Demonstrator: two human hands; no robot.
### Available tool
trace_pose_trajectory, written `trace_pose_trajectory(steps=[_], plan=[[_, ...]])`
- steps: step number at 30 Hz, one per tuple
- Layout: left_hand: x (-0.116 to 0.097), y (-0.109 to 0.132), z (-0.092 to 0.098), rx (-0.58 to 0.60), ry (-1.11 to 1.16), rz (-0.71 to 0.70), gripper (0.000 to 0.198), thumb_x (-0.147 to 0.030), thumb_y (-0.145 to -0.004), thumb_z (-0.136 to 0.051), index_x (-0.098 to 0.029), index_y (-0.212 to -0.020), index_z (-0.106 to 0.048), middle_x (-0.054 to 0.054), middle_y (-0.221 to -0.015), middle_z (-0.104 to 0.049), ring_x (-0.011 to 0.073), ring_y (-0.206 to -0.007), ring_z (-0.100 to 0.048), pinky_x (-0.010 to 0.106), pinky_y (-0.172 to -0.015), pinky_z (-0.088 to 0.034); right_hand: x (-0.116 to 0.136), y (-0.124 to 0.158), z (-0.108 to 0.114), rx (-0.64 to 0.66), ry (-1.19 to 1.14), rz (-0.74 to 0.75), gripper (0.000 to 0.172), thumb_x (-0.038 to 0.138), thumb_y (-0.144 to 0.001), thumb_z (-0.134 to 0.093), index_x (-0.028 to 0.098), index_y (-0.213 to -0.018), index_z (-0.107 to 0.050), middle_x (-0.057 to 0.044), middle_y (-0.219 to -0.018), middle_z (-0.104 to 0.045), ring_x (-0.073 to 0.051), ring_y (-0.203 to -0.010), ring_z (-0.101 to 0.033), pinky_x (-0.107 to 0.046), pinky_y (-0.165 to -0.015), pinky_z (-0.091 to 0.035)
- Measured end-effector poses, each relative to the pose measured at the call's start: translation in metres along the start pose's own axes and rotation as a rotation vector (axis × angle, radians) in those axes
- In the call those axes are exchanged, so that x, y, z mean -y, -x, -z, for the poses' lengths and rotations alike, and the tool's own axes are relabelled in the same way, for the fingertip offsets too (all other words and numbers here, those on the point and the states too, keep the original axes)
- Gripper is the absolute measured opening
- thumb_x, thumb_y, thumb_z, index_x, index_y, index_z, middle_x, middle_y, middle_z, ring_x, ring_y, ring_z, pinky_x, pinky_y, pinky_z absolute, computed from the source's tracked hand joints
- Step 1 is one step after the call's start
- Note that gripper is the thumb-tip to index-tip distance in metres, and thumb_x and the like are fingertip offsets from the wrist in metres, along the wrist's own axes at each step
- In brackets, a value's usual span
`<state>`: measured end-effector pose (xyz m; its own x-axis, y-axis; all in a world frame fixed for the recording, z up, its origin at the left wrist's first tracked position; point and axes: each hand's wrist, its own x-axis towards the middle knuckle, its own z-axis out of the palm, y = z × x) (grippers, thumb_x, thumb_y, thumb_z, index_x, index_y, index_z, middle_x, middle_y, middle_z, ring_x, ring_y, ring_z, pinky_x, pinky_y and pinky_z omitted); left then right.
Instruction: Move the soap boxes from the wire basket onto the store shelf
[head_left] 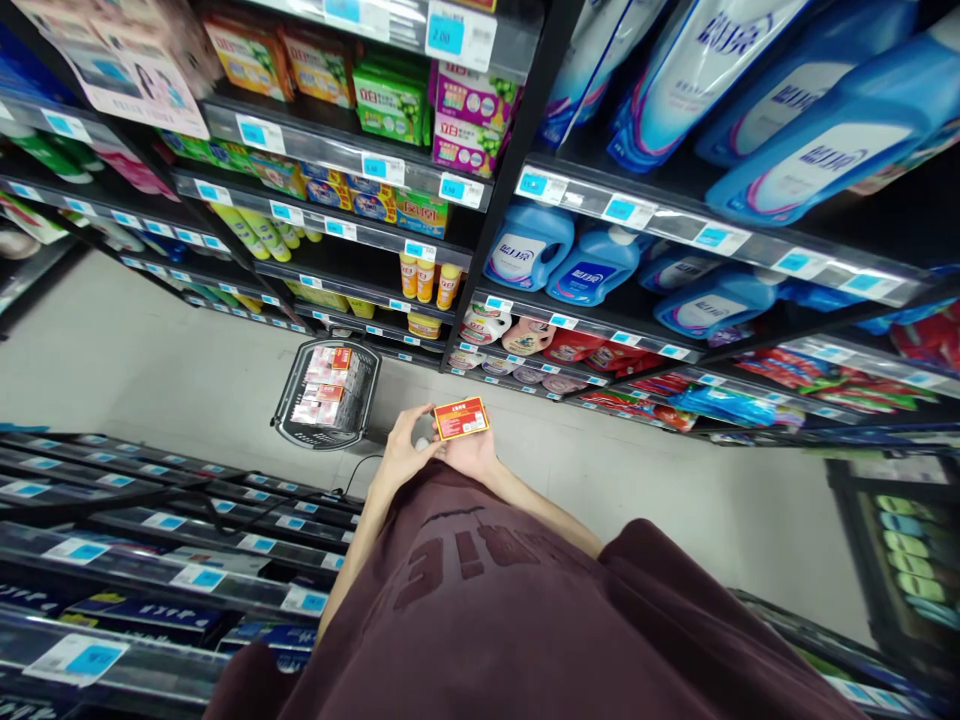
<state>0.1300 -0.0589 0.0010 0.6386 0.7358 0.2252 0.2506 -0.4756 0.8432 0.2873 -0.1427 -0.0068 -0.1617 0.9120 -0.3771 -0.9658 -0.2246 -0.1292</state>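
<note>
Shop aisle | left hand (405, 447), right hand (474, 455) pinch one red box (460, 418) | one basket (319, 438)

Forearms bent inward — left hand (403, 447) and right hand (472, 460) meet at the belly, fingers curled.

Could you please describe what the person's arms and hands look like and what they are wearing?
Both the left hand and the right hand are bare: no gloves, and no ring, watch or bracelet that I can make out. The forearms are uncovered too. The person wears a dark maroon short-sleeved top with lettering in the same colour across the front.
</note>
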Motion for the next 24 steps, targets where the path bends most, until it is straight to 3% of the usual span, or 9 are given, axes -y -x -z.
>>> trace_pose_trajectory(steps=[15,24], plan=[[-0.0081,0.0012,0.0061,-0.06,-0.042,-0.03,0.06,-0.017,-0.07,-0.08,-0.024,-0.126,-0.057,0.007,-0.116,-0.067,0.0227,-0.101,-0.065,0.041,-0.093,-0.054,0.0016,0.001,0.0042,0.022,-0.03,-0.073,0.092,0.085,-0.085,-0.025,0.01,-0.125,-0.058,-0.015,-0.097,-0.073,-0.028,-0.083,-0.064,-0.047,-0.079,-0.052],[-0.0055,0.0033,0.0046,-0.081,-0.038,-0.072,0.057,-0.019,-0.068,-0.081,-0.023,-0.117,-0.052,0.006,-0.12,-0.07,0.0178,-0.085,-0.06,0.037,-0.082,-0.053,0.0027,0.0035,0.0044,0.054,-0.021,-0.102,0.091,0.087,-0.083,-0.027,0.012,-0.128,-0.054,-0.014,-0.098,-0.071,-0.028,-0.085,-0.06,-0.047,-0.081,-0.049]])
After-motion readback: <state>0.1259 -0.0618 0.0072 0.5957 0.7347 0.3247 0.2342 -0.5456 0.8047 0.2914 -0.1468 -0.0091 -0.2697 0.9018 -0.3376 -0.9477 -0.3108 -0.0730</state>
